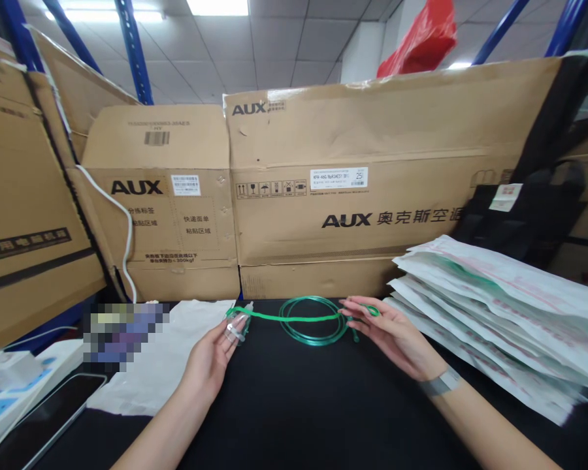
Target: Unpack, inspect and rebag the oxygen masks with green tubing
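Observation:
My left hand (214, 356) is closed round a small clear plastic piece (236, 328) with a pale nozzle, which looks like a breathing mask; the fingers partly hide it. From it a bright green elastic strap (294, 319) runs almost level to the right. My right hand (392, 329) pinches the strap's other end between thumb and fingers, and a green loop shows at the fingers. Beneath and behind the strap, a coil of green clear tubing (301, 341) lies on the black table surface (308, 405). One tubing end rests close to my right fingertips.
White paper-and-plastic packets (485, 313) are stacked at the right. On the left lie a flat white pouch (151, 372), a blurred-out patch, a phone (53, 418) and a power strip (68, 356) with a plug. Cardboard boxes (294, 235) wall off the back.

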`<state>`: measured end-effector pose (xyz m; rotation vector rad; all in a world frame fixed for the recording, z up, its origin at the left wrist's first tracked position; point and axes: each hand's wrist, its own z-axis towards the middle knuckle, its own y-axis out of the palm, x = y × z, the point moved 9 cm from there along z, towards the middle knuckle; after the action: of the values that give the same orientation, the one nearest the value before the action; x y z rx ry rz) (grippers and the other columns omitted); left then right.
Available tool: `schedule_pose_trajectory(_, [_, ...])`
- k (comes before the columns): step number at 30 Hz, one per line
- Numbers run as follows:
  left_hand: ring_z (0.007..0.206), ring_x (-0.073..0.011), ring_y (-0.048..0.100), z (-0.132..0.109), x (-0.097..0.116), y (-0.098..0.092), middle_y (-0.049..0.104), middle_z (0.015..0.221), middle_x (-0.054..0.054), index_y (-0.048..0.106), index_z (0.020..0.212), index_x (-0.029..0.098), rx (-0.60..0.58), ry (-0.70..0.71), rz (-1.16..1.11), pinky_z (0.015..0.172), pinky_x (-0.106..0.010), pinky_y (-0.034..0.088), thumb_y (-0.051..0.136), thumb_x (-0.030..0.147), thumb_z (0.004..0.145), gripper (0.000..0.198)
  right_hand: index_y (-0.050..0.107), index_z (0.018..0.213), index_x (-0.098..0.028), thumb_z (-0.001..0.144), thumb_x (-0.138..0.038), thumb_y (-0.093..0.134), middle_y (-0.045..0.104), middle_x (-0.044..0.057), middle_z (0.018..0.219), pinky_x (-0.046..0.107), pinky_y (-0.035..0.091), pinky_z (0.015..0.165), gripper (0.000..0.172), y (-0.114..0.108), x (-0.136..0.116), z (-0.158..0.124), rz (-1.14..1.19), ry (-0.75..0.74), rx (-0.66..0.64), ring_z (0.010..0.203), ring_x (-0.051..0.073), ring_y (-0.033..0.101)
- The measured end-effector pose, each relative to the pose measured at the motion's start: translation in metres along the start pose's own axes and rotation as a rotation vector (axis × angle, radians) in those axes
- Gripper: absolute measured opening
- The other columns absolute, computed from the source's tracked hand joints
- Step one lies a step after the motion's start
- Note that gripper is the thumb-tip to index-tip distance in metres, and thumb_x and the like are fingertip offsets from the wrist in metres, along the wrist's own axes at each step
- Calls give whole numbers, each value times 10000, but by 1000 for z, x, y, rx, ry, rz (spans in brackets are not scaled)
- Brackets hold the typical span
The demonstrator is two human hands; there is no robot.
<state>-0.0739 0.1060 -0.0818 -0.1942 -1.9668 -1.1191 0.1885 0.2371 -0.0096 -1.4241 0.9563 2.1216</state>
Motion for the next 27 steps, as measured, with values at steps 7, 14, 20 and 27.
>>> schedule_pose_trajectory(7, [1026,-237,565,-22,-37,30,655,1016,-150,583,847,97,-248,-261,-23,814,-313,484,532,78,750,111,656,677,-148,713,-292,648,615,54,877,294,406,781,148,28,40,-6,-26,117,-19,810,139,533])
schedule_pose_trajectory(14, [1065,-277,528,-58,-60,56,642,1028,-188,577,797,92,-519,-404,-34,948,-382,363,531,96,763,57,628,637,-117,709,-215,654,590,33,766,398,402,848,125,80,85,-22,248,352,-279,790,144,561])
schedule_pose_trajectory(20, [1087,-264,512,-68,-58,65,641,1042,-169,589,827,89,-629,-398,-14,990,-380,306,486,101,795,109,639,667,-102,721,-228,649,599,9,662,406,376,874,137,75,93,-23,272,370,-279,681,121,587])
schedule_pose_trajectory(27, [1095,-267,506,-72,-59,67,638,1053,-156,595,843,83,-662,-390,18,1005,-387,285,480,121,805,128,653,720,-85,721,-233,649,612,36,707,391,388,857,149,80,96,-27,264,397,-298,736,141,592])
